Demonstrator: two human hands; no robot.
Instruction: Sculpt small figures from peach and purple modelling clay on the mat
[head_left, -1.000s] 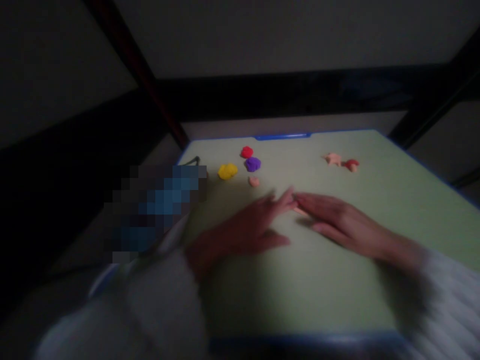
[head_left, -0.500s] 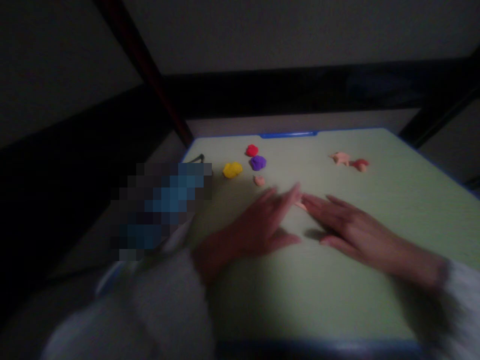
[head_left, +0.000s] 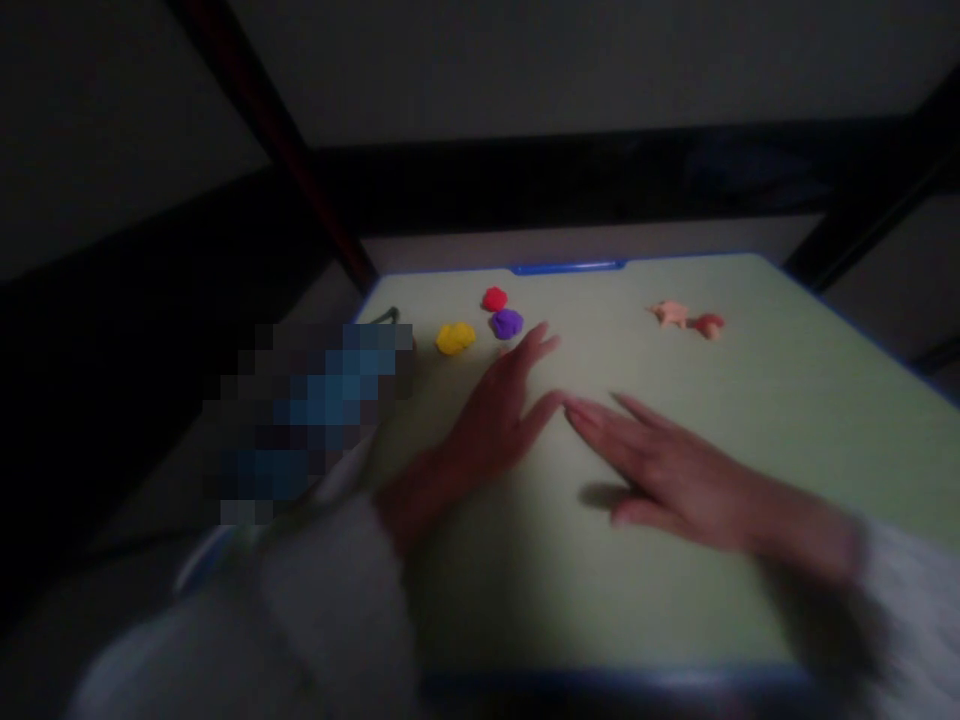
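Observation:
My left hand [head_left: 491, 415] is held over the table with its fingers spread, its thumb tip meeting the fingertips of my right hand. My right hand [head_left: 667, 470] lies low with fingers stretched out flat and the thumb apart. Any piece of clay under these fingertips is hidden. Just beyond my left hand sit a purple clay lump [head_left: 507, 323], a red clay lump [head_left: 495, 299] and a yellow clay lump [head_left: 455, 338]. A small pink clay bit [head_left: 502, 351] is mostly covered by my left hand.
A pale table [head_left: 600, 600] with a blue edge holds everything. At the back right stand a pink clay animal figure [head_left: 670, 313] and a red-topped clay piece [head_left: 709, 325]. On the left a blurred-out person [head_left: 322, 400] is beside the table edge.
My left hand has turned, its fingers lifting away toward the purple lump and its thumb reaching the right fingertips. The pink clay strip seen between my hands is now out of sight.

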